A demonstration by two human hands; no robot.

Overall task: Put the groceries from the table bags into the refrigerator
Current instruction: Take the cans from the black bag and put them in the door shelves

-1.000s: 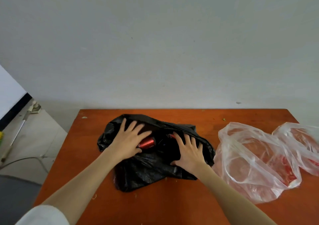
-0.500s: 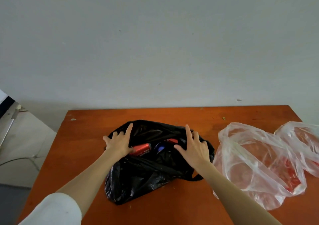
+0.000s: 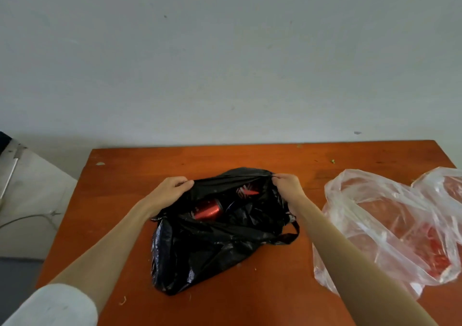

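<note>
- Nearest me, at about 7 o'clock in the head view, I see a white sleeve (image 3: pixel 53 305) on the left forearm, which reaches up toward the middle of the table (image 3: pixel 120 190).
- From about 5 o'clock the bare right forearm runs up and inward, lying just beside the clear plastic bag (image 3: pixel 380 228) at 3 o'clock.
- At the centre sits the black plastic bag (image 3: pixel 200 250), crumpled on the orange-brown tabletop, its mouth facing away from me and pulled wide.
- My left hand (image 3: pixel 167 190) has its fingers curled round the bag's rim at the 10 o'clock side of the opening.
- My right hand (image 3: pixel 287 185) pinches the rim at the 2 o'clock side; the two hands are well apart, stretching the edge taut between them.
- Inside the opening lies a red can (image 3: pixel 207 209) on its side; behind it, toward 1 o'clock, a second can (image 3: pixel 247 189) with red and white print shows partly under the rim.
- The clear bag holds something red that I cannot make out; a second clear bag (image 3: pixel 447 188) lies just beyond it at the right edge.
- Farthest off, at 12 o'clock, a plain pale wall (image 3: pixel 225 63) rises behind the table.
</note>
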